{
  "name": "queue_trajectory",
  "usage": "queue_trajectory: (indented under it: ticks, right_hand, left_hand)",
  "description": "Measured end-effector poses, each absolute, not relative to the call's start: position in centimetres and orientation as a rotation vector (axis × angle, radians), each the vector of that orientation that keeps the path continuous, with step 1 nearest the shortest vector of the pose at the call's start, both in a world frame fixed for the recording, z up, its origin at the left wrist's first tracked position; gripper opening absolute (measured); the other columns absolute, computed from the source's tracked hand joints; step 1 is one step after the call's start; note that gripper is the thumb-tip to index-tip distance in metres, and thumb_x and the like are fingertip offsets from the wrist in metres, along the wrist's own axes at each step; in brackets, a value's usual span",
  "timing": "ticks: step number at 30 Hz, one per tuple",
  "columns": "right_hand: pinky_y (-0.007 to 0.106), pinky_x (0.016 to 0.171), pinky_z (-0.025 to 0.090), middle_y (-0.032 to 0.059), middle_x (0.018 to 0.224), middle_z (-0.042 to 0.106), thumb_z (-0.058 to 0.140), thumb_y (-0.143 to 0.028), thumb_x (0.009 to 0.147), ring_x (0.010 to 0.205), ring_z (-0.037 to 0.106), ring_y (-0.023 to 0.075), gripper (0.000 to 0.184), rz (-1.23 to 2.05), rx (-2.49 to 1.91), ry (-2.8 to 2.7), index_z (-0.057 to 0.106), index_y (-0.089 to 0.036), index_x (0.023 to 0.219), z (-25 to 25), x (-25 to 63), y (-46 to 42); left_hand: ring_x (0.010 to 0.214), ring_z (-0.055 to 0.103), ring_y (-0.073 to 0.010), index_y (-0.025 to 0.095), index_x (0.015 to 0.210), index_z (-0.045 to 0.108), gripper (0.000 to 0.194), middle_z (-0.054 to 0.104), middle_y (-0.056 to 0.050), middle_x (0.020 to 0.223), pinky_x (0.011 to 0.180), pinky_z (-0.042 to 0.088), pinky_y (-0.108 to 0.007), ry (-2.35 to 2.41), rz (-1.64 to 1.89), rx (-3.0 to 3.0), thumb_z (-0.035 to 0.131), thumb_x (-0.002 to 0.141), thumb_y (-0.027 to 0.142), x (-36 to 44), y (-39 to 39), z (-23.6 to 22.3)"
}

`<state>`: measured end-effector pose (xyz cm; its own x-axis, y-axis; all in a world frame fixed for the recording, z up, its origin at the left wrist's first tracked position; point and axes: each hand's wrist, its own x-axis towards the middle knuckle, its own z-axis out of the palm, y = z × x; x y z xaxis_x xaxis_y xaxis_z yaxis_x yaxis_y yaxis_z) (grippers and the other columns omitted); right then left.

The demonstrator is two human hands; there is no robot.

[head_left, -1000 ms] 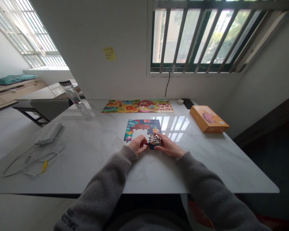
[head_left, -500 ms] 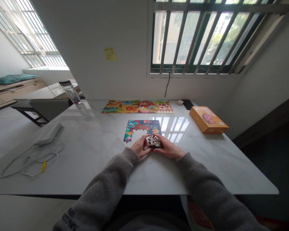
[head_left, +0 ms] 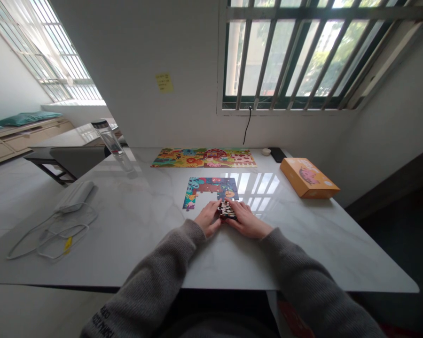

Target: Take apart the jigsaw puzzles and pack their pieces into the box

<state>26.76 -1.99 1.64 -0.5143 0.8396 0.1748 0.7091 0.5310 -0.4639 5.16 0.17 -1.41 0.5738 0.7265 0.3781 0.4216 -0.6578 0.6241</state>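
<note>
Between my two hands is a compact stack of jigsaw puzzle pieces, their edges facing up. My left hand closes on the stack's left side, thumb toward me. From the right, my right hand grips it with fingers along the far side and thumb on the near side. Just beyond lies a partly joined puzzle in blue, teal and brown, with a gap in its middle and an open near side. My right fingers are close to its lower right corner, and part of that corner is hidden.
A long farm-scene puzzle lies by the wall. An orange box, black phone and small white round object are at the right. At left are a glass bottle, white power bank-like device and looped cable.
My left fingers have closed in nearer to the stack, and my right fingers have shifted over it. The stack stays between both hands. The whole view has shifted slightly.
</note>
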Motion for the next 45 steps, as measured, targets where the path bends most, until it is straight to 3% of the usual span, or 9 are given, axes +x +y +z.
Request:
queue_trajectory:
  ticks: [5,9,17,23,26,31,36,41,45]
  right_hand:
    - [0.053,0.106,0.033,0.0156,0.141,0.045,0.052,-0.038,0.095,0.128,0.041,0.0330,0.071,0.485,-1.296,-2.412,0.016,-0.025,0.154,1.7,26.7,-2.1]
    - [0.054,0.103,0.036,0.0148,0.135,0.049,0.054,-0.038,0.093,0.123,0.045,0.0334,0.065,0.540,-1.271,-2.371,0.025,-0.026,0.150,1.5,26.9,-1.9]
    - [0.052,0.105,0.034,0.0134,0.135,0.050,0.059,-0.036,0.091,0.123,0.047,0.0325,0.062,0.576,-1.260,-2.331,0.033,-0.026,0.146,1.8,26.8,-1.9]
    - [0.049,0.105,0.036,0.0130,0.134,0.052,0.061,-0.033,0.089,0.123,0.047,0.0317,0.061,0.577,-1.260,-2.334,0.036,-0.023,0.144,1.9,26.8,-1.8]
    - [0.049,0.105,0.036,0.0129,0.135,0.052,0.061,-0.034,0.090,0.124,0.047,0.0313,0.061,0.567,-1.237,-2.332,0.036,-0.024,0.144,1.8,27.0,-1.7]
    - [0.049,0.105,0.036,0.0133,0.134,0.053,0.063,-0.036,0.089,0.123,0.048,0.0318,0.064,0.553,-1.226,-2.324,0.035,-0.025,0.146,1.6,27.0,-1.6]
    - [0.050,0.104,0.037,0.0134,0.134,0.053,0.063,-0.036,0.089,0.121,0.049,0.0319,0.067,0.551,-1.230,-2.317,0.033,-0.026,0.148,1.5,26.9,-1.6]
    - [0.051,0.105,0.036,0.0123,0.135,0.052,0.063,-0.035,0.089,0.121,0.048,0.0319,0.068,0.552,-1.227,-2.314,0.032,-0.027,0.148,1.3,27.1,-1.4]
    - [0.051,0.103,0.038,0.0118,0.132,0.053,0.063,-0.036,0.089,0.117,0.051,0.0316,0.066,0.544,-1.226,-2.316,0.033,-0.027,0.147,1.1,27.1,-1.3]
  left_hand:
    - [0.125,0.050,-0.0266,0.015,0.151,0.029,0.067,0.047,-0.016,0.133,0.112,0.040,-0.044,0.881,0.852,2.282,0.050,0.087,0.017,5.3,-0.4,-1.4]
    - [0.108,0.059,-0.0234,0.018,0.145,0.038,0.061,0.055,-0.013,0.126,0.103,0.048,-0.043,0.871,0.865,2.290,0.055,0.086,0.022,4.6,0.1,-0.7]
    - [0.104,0.060,-0.0240,0.018,0.110,0.064,0.023,0.068,-0.009,0.106,0.098,0.047,-0.041,1.150,0.836,2.601,0.054,0.089,0.023,0.6,5.6,2.9]
    - [0.116,0.055,-0.0261,0.016,0.119,0.062,0.036,0.060,-0.013,0.130,0.104,0.043,-0.040,1.379,0.304,2.752,0.065,0.084,0.023,-0.7,11.8,2.5]
    - [0.115,0.055,-0.0258,0.016,0.113,0.064,0.027,0.062,-0.013,0.127,0.103,0.043,-0.038,1.329,0.124,2.803,0.061,0.087,0.023,-0.3,13.1,2.3]
    - [0.105,0.059,-0.0297,0.015,0.110,0.065,0.025,0.067,-0.018,0.110,0.088,0.048,-0.041,1.352,-0.021,2.881,0.049,0.090,0.017,1.0,12.5,2.7]
    - [0.106,0.057,-0.0306,0.014,0.114,0.062,0.032,0.065,-0.019,0.109,0.083,0.048,-0.041,1.418,-0.039,2.939,0.041,0.091,0.012,1.9,12.3,2.5]
    - [0.104,0.056,-0.0249,0.022,0.111,0.063,0.028,0.063,-0.011,0.111,0.084,0.048,-0.035,1.466,0.012,2.916,0.045,0.090,0.013,1.3,12.5,2.5]
    - [0.104,0.055,-0.0273,0.024,0.112,0.062,0.026,0.062,-0.012,0.111,0.083,0.049,-0.038,1.460,-0.047,2.904,0.050,0.090,0.017,1.4,11.4,2.8]
